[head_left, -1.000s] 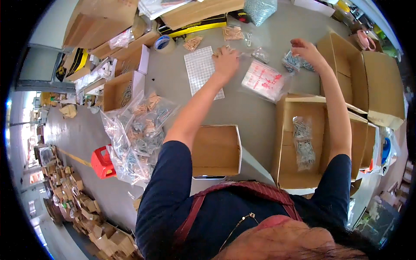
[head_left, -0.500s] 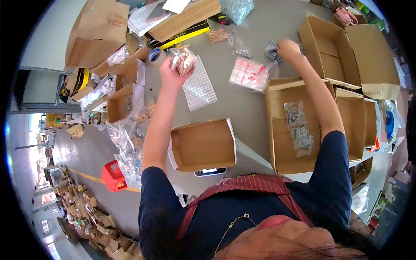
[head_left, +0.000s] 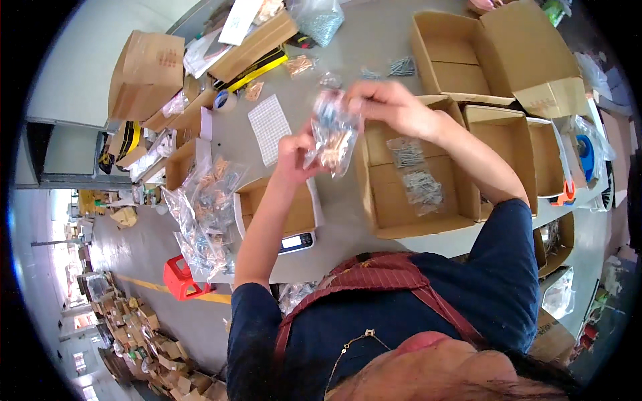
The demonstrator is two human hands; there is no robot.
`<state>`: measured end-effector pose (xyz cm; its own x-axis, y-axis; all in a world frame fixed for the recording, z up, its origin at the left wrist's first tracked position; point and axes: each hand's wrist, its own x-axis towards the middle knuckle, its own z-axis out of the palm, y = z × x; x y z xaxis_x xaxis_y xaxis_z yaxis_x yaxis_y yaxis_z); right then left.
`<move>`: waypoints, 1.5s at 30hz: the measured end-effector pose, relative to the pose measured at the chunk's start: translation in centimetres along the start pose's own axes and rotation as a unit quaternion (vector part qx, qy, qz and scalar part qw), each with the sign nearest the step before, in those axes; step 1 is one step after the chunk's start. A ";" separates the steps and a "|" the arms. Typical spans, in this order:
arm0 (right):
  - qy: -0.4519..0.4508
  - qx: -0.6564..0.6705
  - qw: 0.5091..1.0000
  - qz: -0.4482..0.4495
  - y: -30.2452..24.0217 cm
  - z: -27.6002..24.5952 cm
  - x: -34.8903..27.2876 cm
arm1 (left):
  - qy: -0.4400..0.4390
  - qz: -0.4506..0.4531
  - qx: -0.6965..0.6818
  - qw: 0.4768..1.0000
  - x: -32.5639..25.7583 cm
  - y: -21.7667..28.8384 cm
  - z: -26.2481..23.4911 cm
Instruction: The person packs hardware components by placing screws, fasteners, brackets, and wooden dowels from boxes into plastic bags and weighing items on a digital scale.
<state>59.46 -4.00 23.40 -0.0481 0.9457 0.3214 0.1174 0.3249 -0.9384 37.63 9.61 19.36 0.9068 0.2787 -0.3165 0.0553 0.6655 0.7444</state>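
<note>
In front of me, over the table, hangs a clear plastic bag (head_left: 336,152) with light wooden dowels in its lower part and blurred grey-blue contents above. My left hand (head_left: 297,155) is closed on its side. At the bag's upper end, my right hand (head_left: 389,107) is closed, its fingers pinching by the rim; blur hides exactly what lies between them. Beneath my left forearm is a shallow cardboard box (head_left: 304,204) by a scale (head_left: 296,242) with a lit display. Small grey screw piles (head_left: 401,65) and a wooden dowel pile (head_left: 299,65) lie beyond my hands.
On the right stands a large open carton (head_left: 391,224) with bagged screws (head_left: 422,188) inside. More open cartons (head_left: 461,50) stand beyond it. Filled clear bags (head_left: 210,200) heap at the left edge, near a red stool (head_left: 180,277). A white dotted sheet (head_left: 269,129) and tape roll (head_left: 225,100) lie farther back.
My right hand has come from the far screw pile back to the bag. My left hand has brought the bag nearer and rightward, and both hands now meet at it. The view has shifted.
</note>
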 end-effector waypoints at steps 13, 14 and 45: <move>-0.142 -0.454 0.737 0.480 16.9 -25.0 -12.0 | -0.047 -0.009 -0.158 0.986 0.6 -10.5 12.0; -0.122 -0.389 0.803 0.434 17.6 -24.8 -12.2 | -0.030 -0.020 -0.171 0.985 1.0 -11.6 12.9; 0.157 -0.366 0.901 0.172 6.0 -15.6 -32.7 | 0.071 -0.079 -0.115 0.988 5.6 -24.3 23.1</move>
<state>77.19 -32.84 9.23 0.3856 0.9095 0.1555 0.7006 -0.1789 -0.6908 51.02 -20.96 13.08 0.8262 0.2425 -0.5085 0.0797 0.8433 0.5316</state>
